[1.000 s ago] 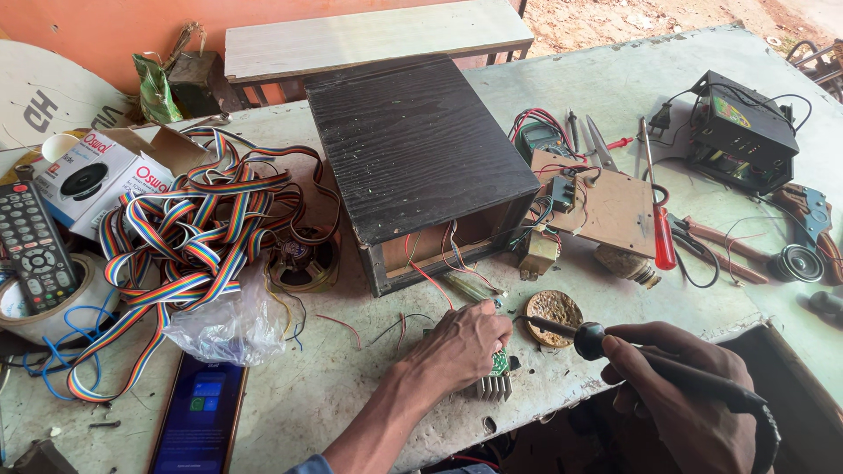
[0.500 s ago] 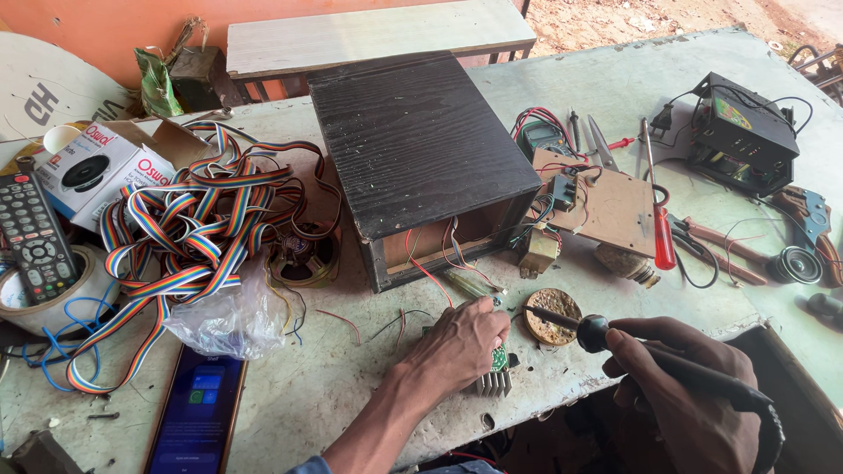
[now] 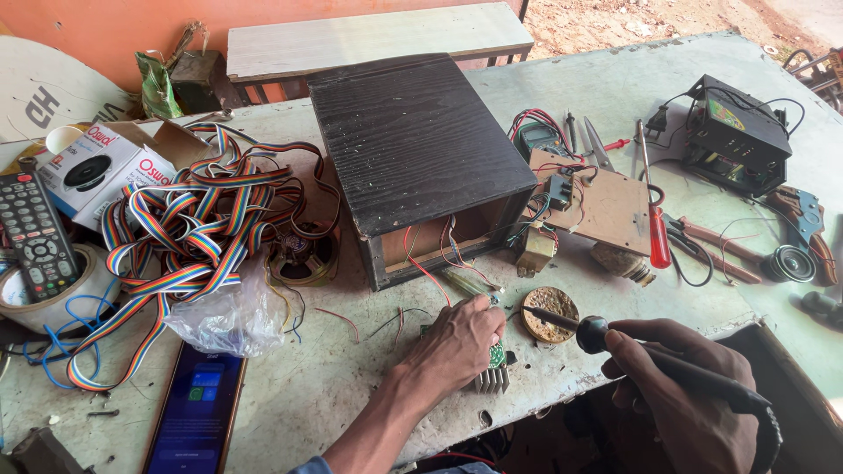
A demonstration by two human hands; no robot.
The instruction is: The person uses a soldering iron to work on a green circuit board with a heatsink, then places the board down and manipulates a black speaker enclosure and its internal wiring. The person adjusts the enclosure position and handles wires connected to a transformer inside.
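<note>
Circuit board [image 3: 496,355], small and green with a finned heat sink [image 3: 492,379] at its near edge, lies on the desk [image 3: 351,386] just in front of the dark wooden box [image 3: 413,149], pinned flat under the left hand [image 3: 457,342], whose fingers curl closed over it. The right hand [image 3: 676,369] is wrapped around the handle of a soldering iron [image 3: 606,338], its tip resting at the round tin of flux [image 3: 551,313] just beside the board. To work well here, I judge the board should be pressed firmly so it cannot slide, fingertips kept away from the hot tip, and the thin red wires [image 3: 426,272] trailing from the box left slack.
</note>
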